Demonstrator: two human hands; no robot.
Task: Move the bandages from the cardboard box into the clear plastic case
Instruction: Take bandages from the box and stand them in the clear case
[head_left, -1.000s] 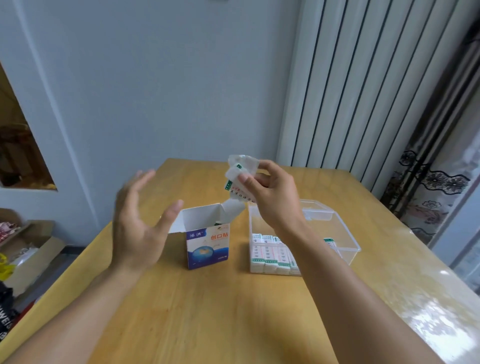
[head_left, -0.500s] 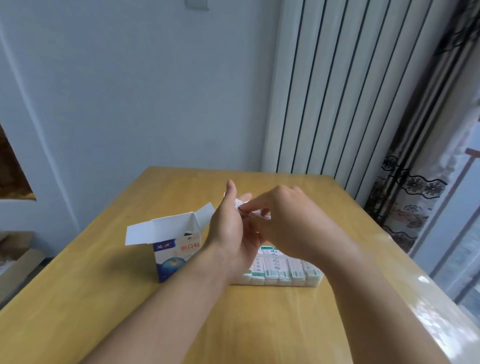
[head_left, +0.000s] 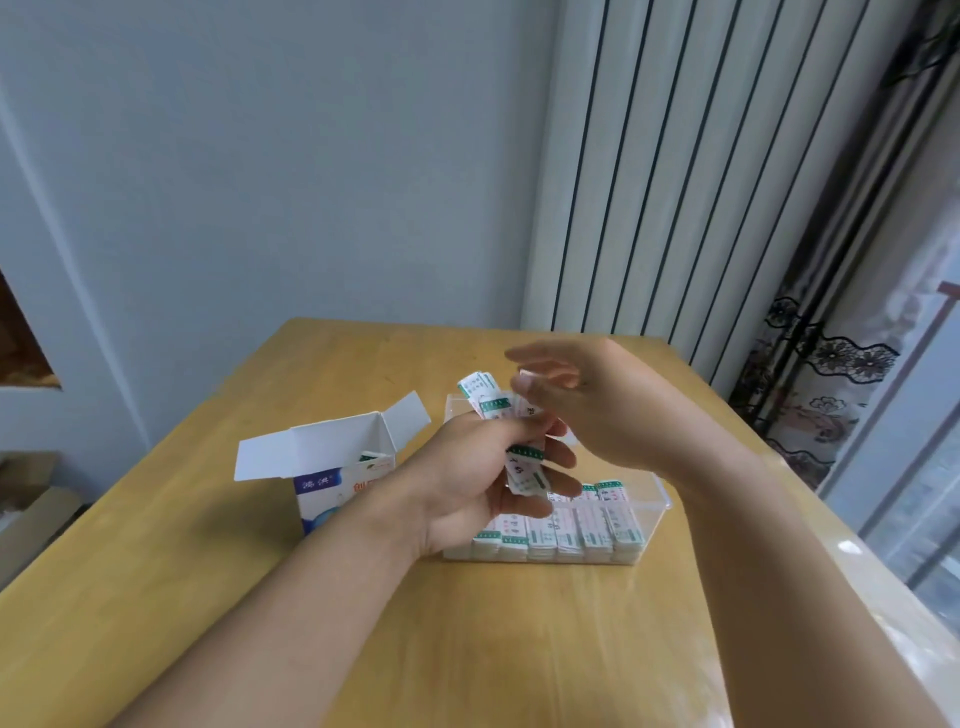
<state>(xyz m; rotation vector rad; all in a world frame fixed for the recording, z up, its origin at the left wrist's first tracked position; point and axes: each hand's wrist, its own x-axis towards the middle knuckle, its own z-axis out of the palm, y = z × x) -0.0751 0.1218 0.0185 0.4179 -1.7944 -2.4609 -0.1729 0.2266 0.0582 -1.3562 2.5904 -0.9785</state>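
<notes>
A white and blue cardboard box (head_left: 332, 483) stands open on the wooden table, flaps up, with a bandage end showing inside. To its right sits the clear plastic case (head_left: 652, 512), with a row of white, green-banded bandages (head_left: 571, 535) along its near wall. My left hand (head_left: 467, 483) grips a small bunch of bandages (head_left: 511, 441) above the case. My right hand (head_left: 597, 410) hovers just right of that bunch, blurred, fingers spread and holding nothing.
The wooden table (head_left: 467, 649) reaches to a grey wall at the back. A white ribbed radiator (head_left: 675, 171) and a patterned curtain (head_left: 831, 374) stand to the right. Cardboard boxes (head_left: 26, 499) lie on the floor at the left.
The bunch of bandages passed from my right hand into my left hand. My right hand let go and opened beside it. The view shifted left and down.
</notes>
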